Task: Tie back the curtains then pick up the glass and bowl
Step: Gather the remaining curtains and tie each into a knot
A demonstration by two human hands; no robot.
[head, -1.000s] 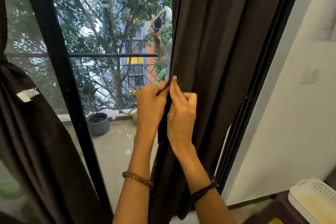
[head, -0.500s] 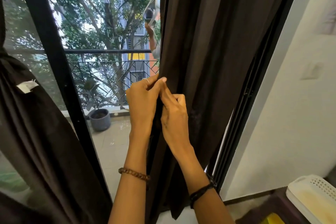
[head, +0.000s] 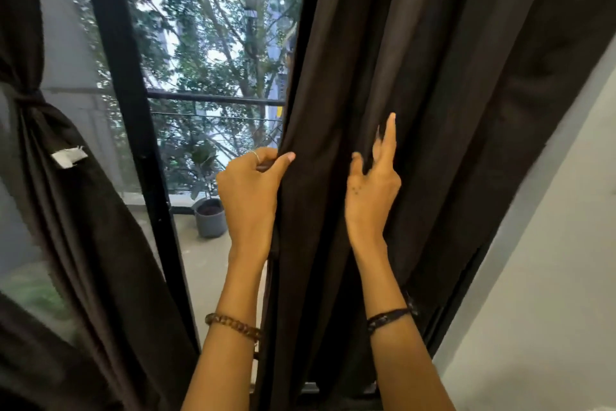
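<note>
A dark brown right curtain (head: 416, 77) hangs loose in front of the glass door. My left hand (head: 250, 187) pinches its left edge between thumb and fingers. My right hand (head: 371, 184) is a little to the right of it, fingers pointing up and reaching into a fold of the same curtain; whether they grip the cloth is hidden. On the far left hangs the left curtain (head: 76, 210), cinched by a dark tie (head: 25, 99), with a white tag (head: 68, 156) on it. No glass or bowl is in view.
A black door frame (head: 133, 130) stands between the two curtains. Behind the glass lie a balcony with a railing (head: 213, 98) and a grey plant pot (head: 210, 217). A white wall (head: 550, 277) runs along the right.
My hands have moved apart: the right one slid rightward across the curtain while the left stayed on the edge. The view swung left and up, and the white basket left the frame.
</note>
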